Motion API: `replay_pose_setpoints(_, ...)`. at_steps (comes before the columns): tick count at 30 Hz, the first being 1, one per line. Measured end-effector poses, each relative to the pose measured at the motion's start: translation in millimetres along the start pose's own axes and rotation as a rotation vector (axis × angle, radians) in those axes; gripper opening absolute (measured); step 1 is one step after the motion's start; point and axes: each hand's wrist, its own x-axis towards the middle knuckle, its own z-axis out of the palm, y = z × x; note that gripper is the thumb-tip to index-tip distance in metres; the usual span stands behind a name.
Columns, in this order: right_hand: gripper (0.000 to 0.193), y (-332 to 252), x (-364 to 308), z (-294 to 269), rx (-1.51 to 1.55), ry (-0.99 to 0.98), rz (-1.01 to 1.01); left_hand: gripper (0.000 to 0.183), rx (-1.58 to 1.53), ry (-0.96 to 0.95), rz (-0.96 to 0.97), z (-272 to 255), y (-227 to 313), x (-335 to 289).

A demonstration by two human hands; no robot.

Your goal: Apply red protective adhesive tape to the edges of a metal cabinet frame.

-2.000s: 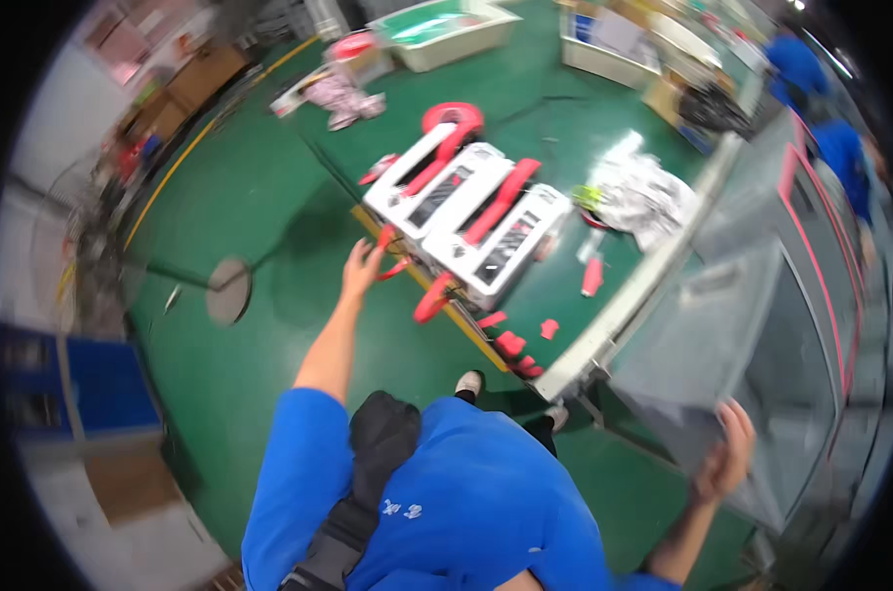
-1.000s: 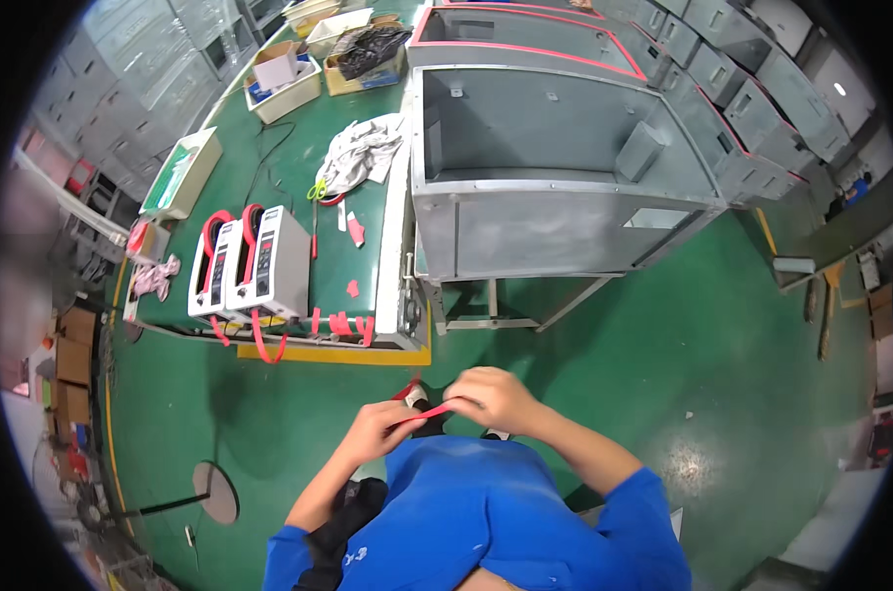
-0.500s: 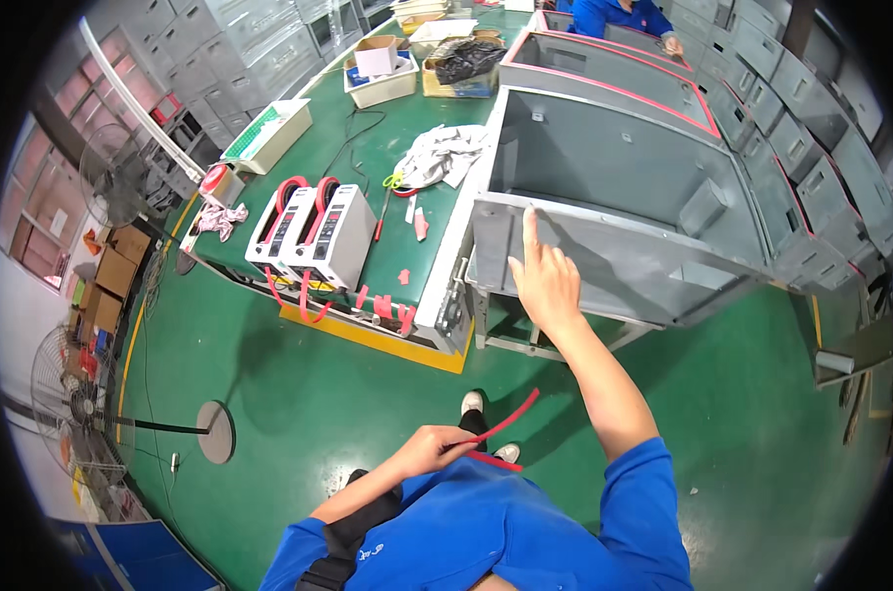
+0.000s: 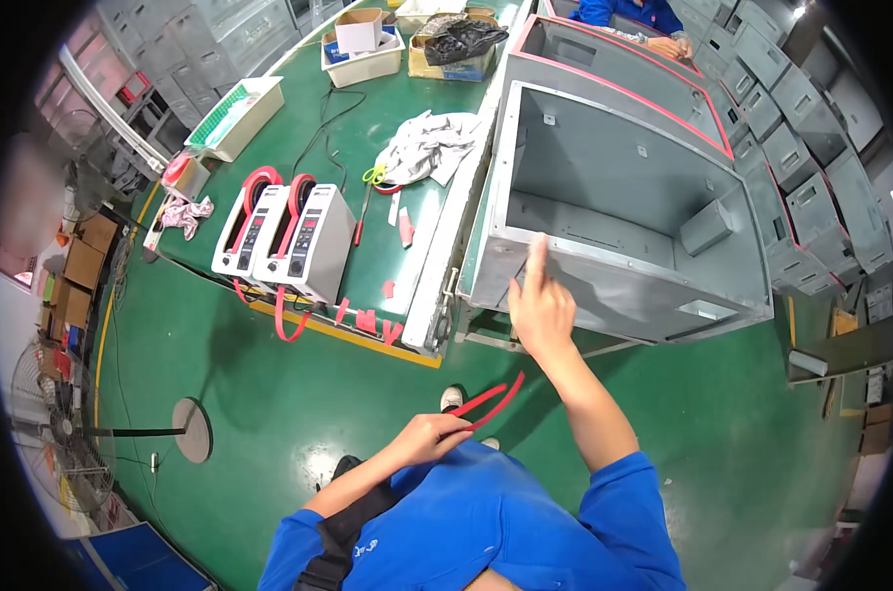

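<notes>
Left fingers [image 4: 453, 425] clamp red strips [image 4: 481, 398]; right fingers [image 4: 536, 264] apart; green worktop [image 4: 269, 148], shiny green floor [image 4: 269, 414].

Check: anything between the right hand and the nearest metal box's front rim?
Nothing visible: the right hand overlaps the metal box's front rim with one fingertip; contact can't be told. The red strips in the left hand sit lower, off that path.

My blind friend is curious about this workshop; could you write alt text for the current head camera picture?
A person's left hand holds narrow red strip, two ends showing, while the right hand points at an open grey metal box. To the left, two white machines with red rolls stand on a green table.
</notes>
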Motion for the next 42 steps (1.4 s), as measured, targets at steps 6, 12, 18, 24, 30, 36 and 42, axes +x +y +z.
replay_pose_setpoints(6,0.040,-49.1,-21.2,25.5,0.427,-0.152,-0.127,0.018,0.003,0.029,-0.086,-18.0,-13.5,-6.7)
replay_pose_setpoints(12,0.024,-65.7,-4.5,198.9,0.592,-0.517,0.226,0.018,-0.061,0.103,-0.222,-22.7,-16.8,-37.7)
replay_pose_setpoints(18,0.035,-88.1,28.5,320.1,0.208,-0.530,0.392,0.017,-0.078,0.202,-0.449,-37.6,-36.3,-73.3)
replay_pose_setpoints(24,0.024,-64.4,27.6,347.8,0.073,-0.575,0.416,0.016,-0.113,0.280,-0.555,-61.1,-57.3,-60.5)
replay_pose_setpoints(30,0.019,-88.7,-26.1,149.4,1.263,-0.466,0.457,0.017,-0.090,0.107,-0.378,-74.2,-51.9,-24.1)
replay_pose_setpoints(36,0.015,-35.1,-22.3,29.5,1.148,0.247,0.679,0.018,-0.062,0.003,-0.184,-65.8,-41.0,8.7)
replay_pose_setpoints(42,0.018,-33.2,-11.1,28.4,1.041,0.265,0.763,0.019,-0.061,-0.052,-0.049,-50.6,-30.0,21.7)
